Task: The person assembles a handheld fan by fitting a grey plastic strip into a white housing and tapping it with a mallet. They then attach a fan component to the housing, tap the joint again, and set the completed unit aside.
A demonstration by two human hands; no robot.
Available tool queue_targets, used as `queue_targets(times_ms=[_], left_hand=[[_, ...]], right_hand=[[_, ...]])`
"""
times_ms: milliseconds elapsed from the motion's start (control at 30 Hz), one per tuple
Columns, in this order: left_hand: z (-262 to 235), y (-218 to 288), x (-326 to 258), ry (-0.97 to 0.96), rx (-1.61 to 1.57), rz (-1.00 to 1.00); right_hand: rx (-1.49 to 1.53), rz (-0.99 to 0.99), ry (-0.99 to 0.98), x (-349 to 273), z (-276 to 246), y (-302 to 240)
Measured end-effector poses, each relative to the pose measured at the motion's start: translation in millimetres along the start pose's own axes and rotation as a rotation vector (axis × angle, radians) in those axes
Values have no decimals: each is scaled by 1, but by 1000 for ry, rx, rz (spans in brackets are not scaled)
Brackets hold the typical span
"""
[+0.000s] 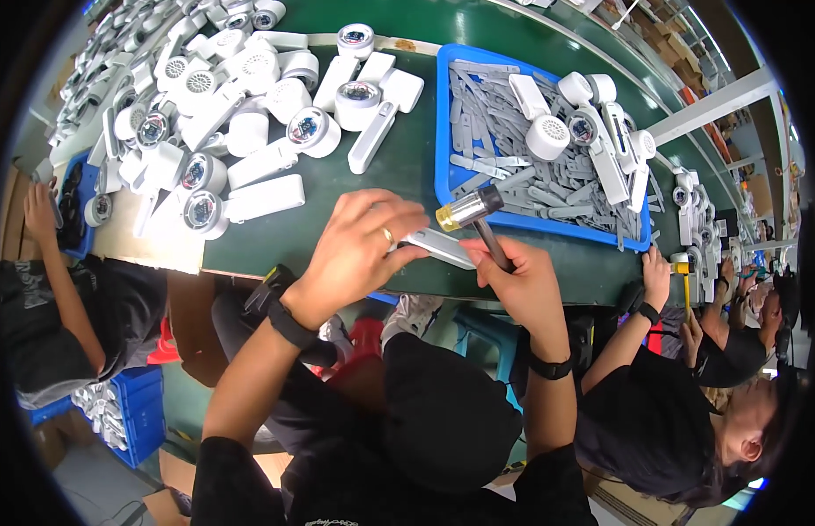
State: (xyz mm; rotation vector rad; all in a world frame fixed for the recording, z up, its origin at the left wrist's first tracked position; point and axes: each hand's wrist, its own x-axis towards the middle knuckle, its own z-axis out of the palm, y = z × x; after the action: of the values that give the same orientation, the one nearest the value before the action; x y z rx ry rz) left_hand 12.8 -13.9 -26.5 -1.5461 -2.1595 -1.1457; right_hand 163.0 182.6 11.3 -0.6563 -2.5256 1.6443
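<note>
My left hand (pixel 364 245) is closed over one end of a white handheld fan (pixel 444 249) at the table's near edge. Its fingers hide that end, while the long handle sticks out to the right. In my right hand (pixel 523 285) is a small mallet (pixel 471 209) with a clear yellow face, a metal middle and a black face. The mallet's head is raised above the fan. My right thumb and fingertips are also at the fan handle's right end; whether they pinch it I cannot tell.
White fan bodies (pixel 267 197) lie heaped at the left and back. A blue tray (pixel 442 131) at the right holds grey strips (pixel 478 96) and several fan bodies. A co-worker's hand (pixel 657 276) is close to the tray's right corner. Another person's arm (pixel 57 272) is at far left.
</note>
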Motion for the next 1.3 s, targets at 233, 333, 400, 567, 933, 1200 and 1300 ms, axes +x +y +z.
queue_targets(times_ms=[233,333,400,567,933,1200,1300], left_hand=[[-9,-3,9,-70,152,193],[-8,-7,11,-110,133,213],[-6,-6,10,-91,150,215],[-2,-4,12,-63,150,215],[-4,0,34,-196,59,325],[-1,3,35,-313,-110,220],[2,2,34,-252,-90,264]], right_hand=[[-2,122,19,3,4,-11],[-24,118,121,0,9,-7],[68,222,66,3,4,-4],[524,400,-23,0,11,10],[486,348,4,1,13,15],[447,185,182,-29,9,17],[166,75,358,-65,-4,15]])
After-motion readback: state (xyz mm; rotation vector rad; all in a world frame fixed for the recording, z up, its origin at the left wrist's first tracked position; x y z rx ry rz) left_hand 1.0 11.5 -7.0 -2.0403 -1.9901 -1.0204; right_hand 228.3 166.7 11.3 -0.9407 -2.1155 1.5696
